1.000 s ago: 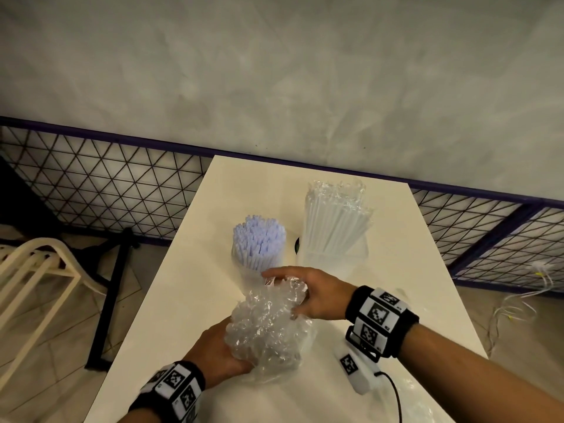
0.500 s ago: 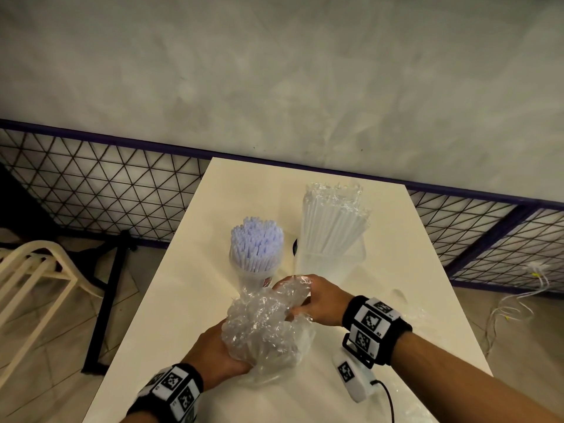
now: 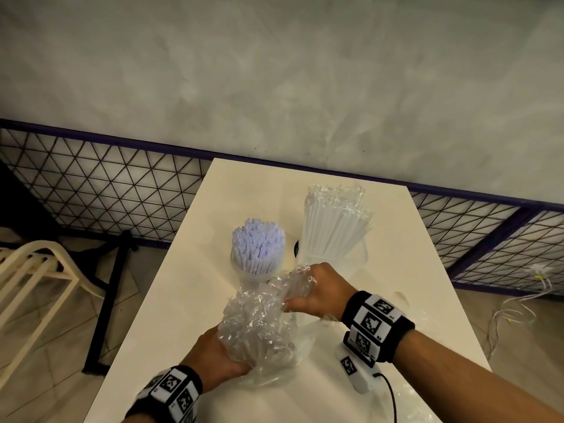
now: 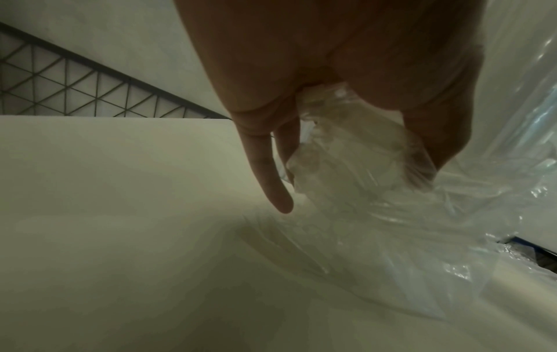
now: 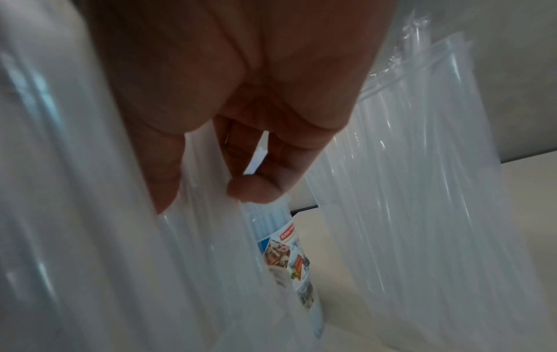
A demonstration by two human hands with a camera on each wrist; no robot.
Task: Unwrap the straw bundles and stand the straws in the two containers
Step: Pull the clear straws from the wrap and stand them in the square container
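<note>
Both hands, left hand (image 3: 213, 358) and right hand (image 3: 317, 293), are gripping the crumpled wrap (image 3: 259, 325); it should be compressed tightly, clear of the straws (image 3: 258, 242)

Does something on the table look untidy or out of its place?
Only the crumpled clear wrap that both hands are bunching up. The lilac straws and the clear straws stand in their containers, the clear ones fanning out slightly.

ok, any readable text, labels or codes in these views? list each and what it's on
"SUNNY..." in white on a red strip, cut off by the edge, on the container label, right wrist view; the rest of that label is pictures and blurred print, unreadable.
Wristbands and the white device: black-and-white square code markers only, with tiny characters too small to read.
Left wrist view: no text.
</note>
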